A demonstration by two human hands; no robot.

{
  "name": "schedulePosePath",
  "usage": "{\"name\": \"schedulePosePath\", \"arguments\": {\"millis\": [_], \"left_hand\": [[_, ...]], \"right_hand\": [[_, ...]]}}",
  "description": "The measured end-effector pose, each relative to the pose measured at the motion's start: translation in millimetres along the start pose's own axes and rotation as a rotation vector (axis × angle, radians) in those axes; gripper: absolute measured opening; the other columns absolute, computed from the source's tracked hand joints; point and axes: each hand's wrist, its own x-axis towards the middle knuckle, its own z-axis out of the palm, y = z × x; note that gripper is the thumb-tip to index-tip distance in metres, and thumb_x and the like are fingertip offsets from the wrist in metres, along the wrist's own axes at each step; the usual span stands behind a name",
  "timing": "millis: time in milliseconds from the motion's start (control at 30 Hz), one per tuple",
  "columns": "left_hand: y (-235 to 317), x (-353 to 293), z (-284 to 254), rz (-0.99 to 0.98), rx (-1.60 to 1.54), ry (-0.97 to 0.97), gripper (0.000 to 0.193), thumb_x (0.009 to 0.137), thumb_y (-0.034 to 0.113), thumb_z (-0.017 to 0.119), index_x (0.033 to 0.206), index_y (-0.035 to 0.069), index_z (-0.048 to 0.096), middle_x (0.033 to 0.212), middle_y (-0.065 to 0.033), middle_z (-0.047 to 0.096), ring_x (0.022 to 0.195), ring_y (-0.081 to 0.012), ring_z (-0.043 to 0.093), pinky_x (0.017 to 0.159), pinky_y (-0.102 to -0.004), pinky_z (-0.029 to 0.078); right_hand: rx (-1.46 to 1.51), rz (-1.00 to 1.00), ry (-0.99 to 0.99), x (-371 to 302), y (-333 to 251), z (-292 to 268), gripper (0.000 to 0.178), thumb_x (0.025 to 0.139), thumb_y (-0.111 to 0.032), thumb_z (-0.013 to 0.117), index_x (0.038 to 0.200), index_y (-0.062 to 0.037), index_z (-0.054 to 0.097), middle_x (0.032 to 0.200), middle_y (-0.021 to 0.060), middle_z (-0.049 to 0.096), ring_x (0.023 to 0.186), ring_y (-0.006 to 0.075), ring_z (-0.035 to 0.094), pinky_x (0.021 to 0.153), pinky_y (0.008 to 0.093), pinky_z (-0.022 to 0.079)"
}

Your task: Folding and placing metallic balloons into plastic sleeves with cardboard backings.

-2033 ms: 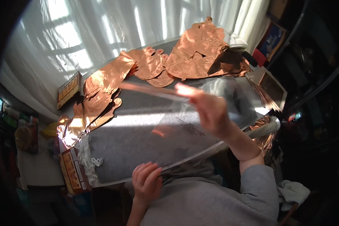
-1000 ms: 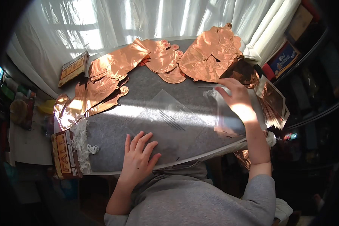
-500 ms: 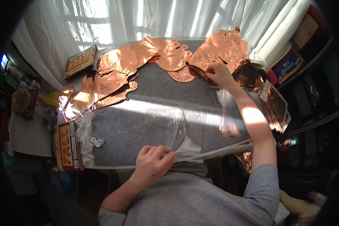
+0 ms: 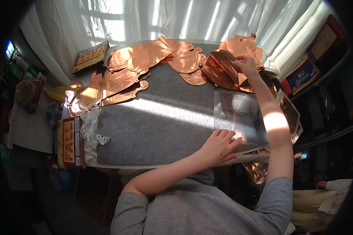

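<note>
At the back right, my right hand [image 4: 247, 66] is closed on the edge of a copper-coloured foil balloon [image 4: 223, 68], flat and uninflated, lifting it off other foil pieces. My left hand [image 4: 219, 147] is at the table's front right, fingers stretched out and thumb apart, at the lower left edge of a clear plastic bag [image 4: 239, 109]. That bag lies flat on the right of the table, with my right forearm passing over its right side.
More copper foil balloons [image 4: 139, 55] curve along the back and left. White string [image 4: 91, 133] lies beside a printed package [image 4: 70, 143]; another package [image 4: 91, 58] stands at the back left. Plastic sleeves [image 4: 296, 117] overhang the right edge. A person's hand [image 4: 321, 185] shows at the lower right.
My left hand has moved right, and the clear bag has gone from the front middle to the right side. My right hand has raised the foil balloon, which now stands up more.
</note>
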Motion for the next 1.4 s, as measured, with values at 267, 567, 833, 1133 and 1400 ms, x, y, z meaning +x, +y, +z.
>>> {"name": "schedulePosePath", "arguments": {"millis": [267, 567, 833, 1133, 1400], "left_hand": [[-38.1, -27.9, -71.6, -0.345, -0.511, 0.066, 0.057, 0.101, 0.033, 0.072, 0.147, 0.002, 0.056, 0.145, -0.0197, 0.059, 0.136, -0.0389, 0.056, 0.114, -0.0463, 0.046], [-102.3, -94.9, -161.2, -0.88, -1.278, 0.566, 0.057, 0.106, 0.033, 0.066, 0.152, 0.003, 0.049, 0.127, -0.0119, 0.069, 0.119, -0.0173, 0.067, 0.098, -0.0318, 0.055], [-121.0, -154.8, -174.3, -0.956, -0.588, 0.489, 0.046, 0.094, -0.004, 0.073, 0.139, -0.001, 0.061, 0.105, -0.0059, 0.077, 0.091, -0.008, 0.071, 0.078, -0.0249, 0.057], [-107.4, -132.7, -184.6, -0.64, 0.551, 0.312, 0.061, 0.083, 0.008, 0.079, 0.141, 0.006, 0.06, 0.124, -0.0161, 0.067, 0.118, -0.0382, 0.062, 0.098, -0.0444, 0.053], [-114.1, -80.1, -145.8, -0.393, 0.368, -0.059, 0.041, 0.094, 0.026, 0.072, 0.129, 0.005, 0.068, 0.126, -0.0184, 0.065, 0.117, -0.0391, 0.062, 0.098, -0.047, 0.052]], "right_hand": [[-0.47, -0.899, 0.764, -18.9, -148.9, 2.3, 0.014, 0.097, -0.021, 0.077, 0.108, -0.0123, 0.076, 0.092, 0.0054, 0.08, 0.08, 0.0193, 0.078, 0.071, 0.0316, 0.059], [-0.513, -1.275, -0.113, -232.5, -146.4, 180.0, 0.026, 0.083, -0.013, 0.066, 0.107, -0.006, 0.068, 0.087, 0.0033, 0.066, 0.072, 0.017, 0.069, 0.062, 0.0329, 0.053], [-0.493, -0.995, -0.339, -258.6, -132.4, 177.3, 0.059, 0.091, -0.042, 0.076, 0.131, 0.0005, 0.063, 0.103, 0.0083, 0.073, 0.088, 0.0265, 0.073, 0.076, 0.0396, 0.058], [-0.392, -0.424, -0.705, -168.3, -172.5, 162.0, 0.037, 0.102, -0.042, 0.065, 0.103, -0.0059, 0.073, 0.086, 0.0158, 0.075, 0.087, 0.0337, 0.073, 0.078, 0.0459, 0.055], [-0.422, -0.922, -0.152, -18.7, -94.3, 248.2, 0.046, 0.089, -0.001, 0.063, 0.135, -0.0037, 0.063, 0.136, 0.0146, 0.066, 0.116, 0.0352, 0.068, 0.096, 0.0476, 0.057]]}}
